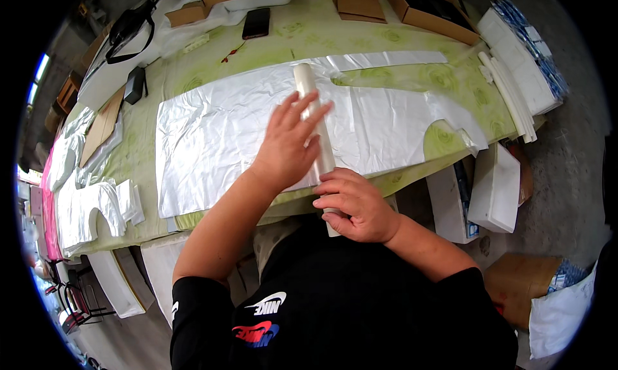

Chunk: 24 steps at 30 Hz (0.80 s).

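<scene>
A white plastic sheet (212, 138) lies flat and wrinkled across the table; its right part narrows to a long strip and a curved cut-out, like a disposable apron. Across its middle rests a slim white roll (326, 152), its near end jutting past the table edge toward me. My left hand (288, 138) is over the upper half of this roll, fingers spread and slightly blurred; whether it touches is hard to see. Around the near end, my right hand (359, 206) has its fingers and thumb curled on the roll.
A green patterned cloth (444, 77) covers the table. Folded white plastic pieces (90, 212) lie at the left, more white rolls (508, 96) at the right edge. At the back are a dark phone (256, 23), a black bag (132, 29) and an open cardboard box (431, 9).
</scene>
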Available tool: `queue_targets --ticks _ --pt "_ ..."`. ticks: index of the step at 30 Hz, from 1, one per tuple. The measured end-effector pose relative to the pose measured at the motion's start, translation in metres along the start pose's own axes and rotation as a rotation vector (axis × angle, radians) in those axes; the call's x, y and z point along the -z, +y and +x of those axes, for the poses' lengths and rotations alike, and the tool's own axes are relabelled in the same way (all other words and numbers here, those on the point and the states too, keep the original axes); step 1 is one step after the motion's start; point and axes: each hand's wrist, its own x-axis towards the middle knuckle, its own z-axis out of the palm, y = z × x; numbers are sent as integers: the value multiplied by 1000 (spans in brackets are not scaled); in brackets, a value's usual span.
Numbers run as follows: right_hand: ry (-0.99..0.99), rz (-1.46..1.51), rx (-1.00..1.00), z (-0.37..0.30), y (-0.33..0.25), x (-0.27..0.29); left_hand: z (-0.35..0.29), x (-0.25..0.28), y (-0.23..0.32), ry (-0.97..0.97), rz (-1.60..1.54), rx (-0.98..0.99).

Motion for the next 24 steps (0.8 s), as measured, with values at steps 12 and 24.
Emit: queue_targets --ticks 12,24 --pt "79 -640 -424 37 79 14 -52 27 -14 -100 -48 323" --pt "-99 -322 -217 125 106 -50 -81 20 -26 291 -284 370"
